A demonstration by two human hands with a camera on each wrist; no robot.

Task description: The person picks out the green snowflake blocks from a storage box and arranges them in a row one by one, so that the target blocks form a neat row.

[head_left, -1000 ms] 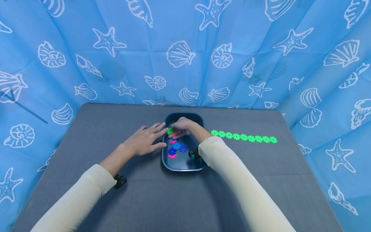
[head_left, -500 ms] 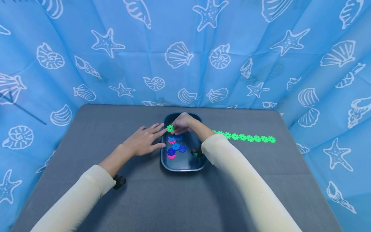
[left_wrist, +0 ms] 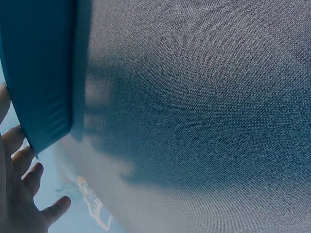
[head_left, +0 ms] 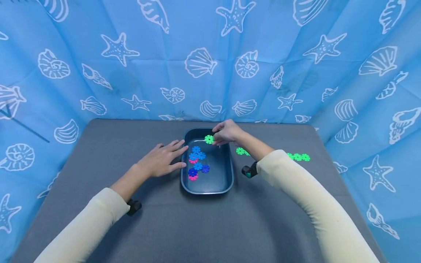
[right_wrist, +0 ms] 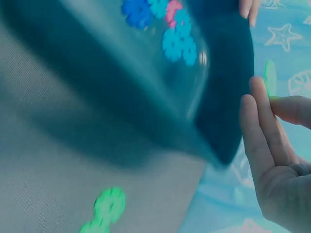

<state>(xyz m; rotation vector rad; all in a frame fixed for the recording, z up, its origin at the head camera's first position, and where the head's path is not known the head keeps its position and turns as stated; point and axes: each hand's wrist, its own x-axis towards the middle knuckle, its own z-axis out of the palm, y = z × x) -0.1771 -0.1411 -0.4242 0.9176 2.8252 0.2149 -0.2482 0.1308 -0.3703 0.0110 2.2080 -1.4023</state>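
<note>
Between the thumb and fingers of my right hand (head_left: 228, 132) is a green snowflake disc (head_left: 209, 139), held above the tray's far right part. The right wrist view shows the same green disc (right_wrist: 270, 77) edge-on, pinched by the right hand (right_wrist: 282, 141). My left hand (head_left: 164, 159) has its fingers spread and fingertips at the left rim of the dark tray (head_left: 207, 193). In the left wrist view the left hand (left_wrist: 24, 189) is beside the tray wall (left_wrist: 41, 73). Inside the tray lie several blue discs (head_left: 197, 166) and pink discs (head_left: 193, 178), some overlapping.
To the right of the tray, a row of green discs (head_left: 297, 157) lies on the grey table (head_left: 158, 226), its middle hidden by my right forearm. A blue curtain (head_left: 177, 40) with shell prints hangs behind the table's far edge.
My right hand has picked the green disc out from the tray's left side, lifting it and moving right. The left hand has stayed at the rim.
</note>
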